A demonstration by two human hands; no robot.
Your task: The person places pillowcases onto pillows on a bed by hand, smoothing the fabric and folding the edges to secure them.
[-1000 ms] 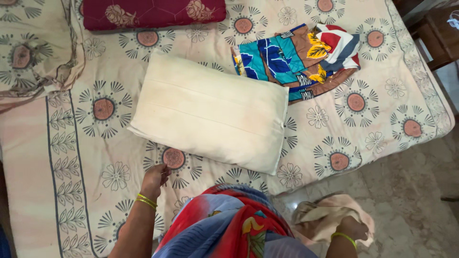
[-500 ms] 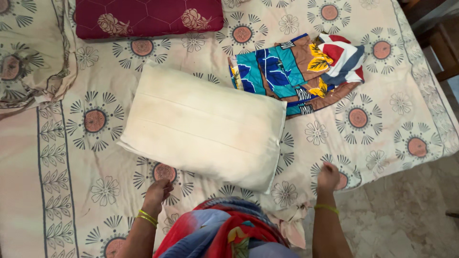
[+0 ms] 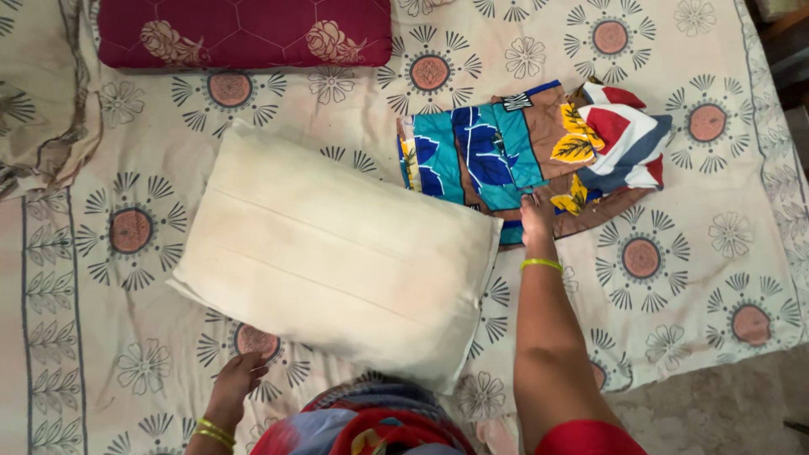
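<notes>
The folded patterned cloth (image 3: 527, 147) lies on the bed (image 3: 708, 219) just right of the cream pillow (image 3: 337, 253), and the right hand (image 3: 537, 221) rests on its near edge, fingers (image 3: 529, 202) curled onto the fabric, though I cannot tell whether they pinch it. The left hand (image 3: 236, 379) lies on the sheet at the pillow's near corner, fingers loosely bent, holding nothing. A pull from that one edge could, I judge, unfold the loose layers or drag them against the pillow

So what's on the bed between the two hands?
In the head view, the white pillow lies between the left hand and the right hand, which touches the colourful cloth.
</notes>
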